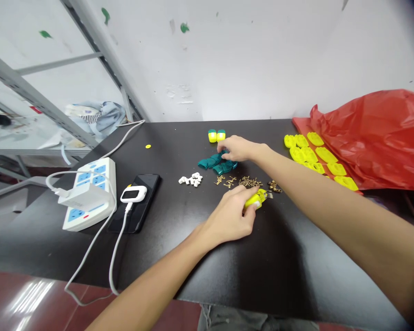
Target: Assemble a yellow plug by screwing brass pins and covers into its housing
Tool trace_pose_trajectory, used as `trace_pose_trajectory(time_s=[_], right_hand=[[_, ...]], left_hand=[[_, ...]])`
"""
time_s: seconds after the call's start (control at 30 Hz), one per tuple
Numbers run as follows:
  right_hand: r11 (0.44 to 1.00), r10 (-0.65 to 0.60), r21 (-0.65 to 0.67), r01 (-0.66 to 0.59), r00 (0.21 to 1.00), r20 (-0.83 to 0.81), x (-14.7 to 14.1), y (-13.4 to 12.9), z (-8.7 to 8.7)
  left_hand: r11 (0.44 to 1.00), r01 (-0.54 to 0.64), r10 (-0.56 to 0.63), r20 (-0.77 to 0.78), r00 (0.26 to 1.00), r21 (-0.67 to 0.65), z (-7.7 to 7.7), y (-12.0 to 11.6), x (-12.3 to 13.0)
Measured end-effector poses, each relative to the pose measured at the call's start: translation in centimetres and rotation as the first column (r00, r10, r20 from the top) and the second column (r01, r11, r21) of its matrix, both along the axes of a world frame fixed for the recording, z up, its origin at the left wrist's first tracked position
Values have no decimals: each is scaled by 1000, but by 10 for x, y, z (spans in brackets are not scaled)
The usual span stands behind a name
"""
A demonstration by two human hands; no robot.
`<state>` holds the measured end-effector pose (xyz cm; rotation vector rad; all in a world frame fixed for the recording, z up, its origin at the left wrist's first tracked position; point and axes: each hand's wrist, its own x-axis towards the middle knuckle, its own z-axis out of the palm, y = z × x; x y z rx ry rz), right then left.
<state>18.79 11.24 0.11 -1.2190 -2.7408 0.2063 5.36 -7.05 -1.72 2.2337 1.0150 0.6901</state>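
My left hand (232,214) is closed round a small yellow plastic casing (258,198) with a white part on its side. Thin metal prongs (269,195) stick out of its right end. My right hand (239,148) reaches across to a group of dark teal plastic covers (210,161), its fingers curled down on one of them. Just in front of the covers lie loose brass-coloured clips (229,182), a heap of small screws (249,182) and some small round brass parts (274,186). Small white plastic pieces (191,179) lie to the left.
Two yellow-and-teal assembled pieces (216,135) stand behind the right hand. Several yellow shells (308,154) lie by a red plastic bag (372,142) at the right. A power strip (89,193), phone (148,202), small white device (134,194) and cables occupy the left.
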Motion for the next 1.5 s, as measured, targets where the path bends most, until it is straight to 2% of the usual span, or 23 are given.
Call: trace_pose_trajectory(time_s=[0.13,0.27,0.33,0.4,0.47,0.6,0.73,0.87,1.13,1.33,1.43,1.5], right_hand=[[998,-24,50,27,998,-57,6,-4,7],[990,-48,126,68,986,-157,17,-29,28],[984,-42,158,78,974,-224,24,-52,41],[986,-6,150,67,926,-378,33,-80,51],[993,22,111,30,898,-439,43,-109,55],[999,1,37,20,868,-496,65,-154,44],[999,-35,7,46,850,-526,74,-174,25],[999,-43,-6,48,831,-554,72,-178,13],[999,24,41,-2,834,-552,72,-179,7],[987,122,156,-38,809,-575,71,-179,-5],[980,133,196,-26,820,-556,68,-180,-10],[980,111,197,-8,850,-516,67,-182,-12]], left_hand=[[998,-38,40,50,998,-43,-2,2,-1],[980,-75,107,175,979,-183,-6,6,-2],[947,-50,146,286,947,-317,-7,9,-3],[888,2,192,374,907,-459,-5,12,-4],[825,57,244,444,862,-562,-2,14,-5],[733,159,344,562,752,-662,3,16,-8],[687,198,382,580,719,-699,4,17,-9],[650,229,392,577,717,-725,3,18,-10],[551,327,452,604,656,-768,6,20,-11],[484,389,485,610,627,-784,10,19,-14],[425,431,481,602,638,-796,10,19,-14],[409,446,443,601,665,-796,9,17,-13]])
